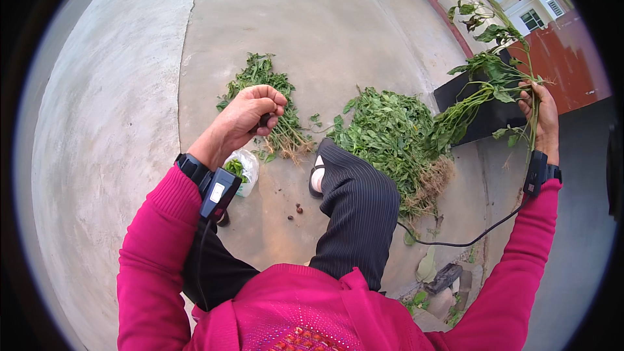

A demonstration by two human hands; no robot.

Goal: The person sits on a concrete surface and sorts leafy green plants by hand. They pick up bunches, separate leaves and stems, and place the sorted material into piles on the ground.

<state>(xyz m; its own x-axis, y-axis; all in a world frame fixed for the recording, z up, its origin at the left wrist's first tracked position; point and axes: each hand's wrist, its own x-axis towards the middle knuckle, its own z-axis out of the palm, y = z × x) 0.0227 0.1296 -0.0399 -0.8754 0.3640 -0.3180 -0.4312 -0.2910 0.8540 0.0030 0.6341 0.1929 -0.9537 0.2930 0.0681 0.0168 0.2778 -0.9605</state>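
My left hand (253,109) is curled around a small dark brown object (264,119), mostly hidden by the fingers. It hovers over the near side of a smaller bunch of uprooted leafy plants (265,75). Out to the right, my right hand (542,107) grips the stem of a leafy plant (497,66) with wilted, drooping leaves. Below that plant lies a larger heap of uprooted green plants (390,131), its pale roots (431,185) turned towards me. A clear plastic bag (250,170) holding green leaves or pods stands beneath my left wrist.
Several small brown round objects (299,210) lie on the concrete floor (292,14) between my feet. A dark cable (453,244) runs from my right wrist device towards my knee. Stones and a charred wood piece (443,278) sit at lower right. A red metal gate (565,63) stands beyond my right hand.
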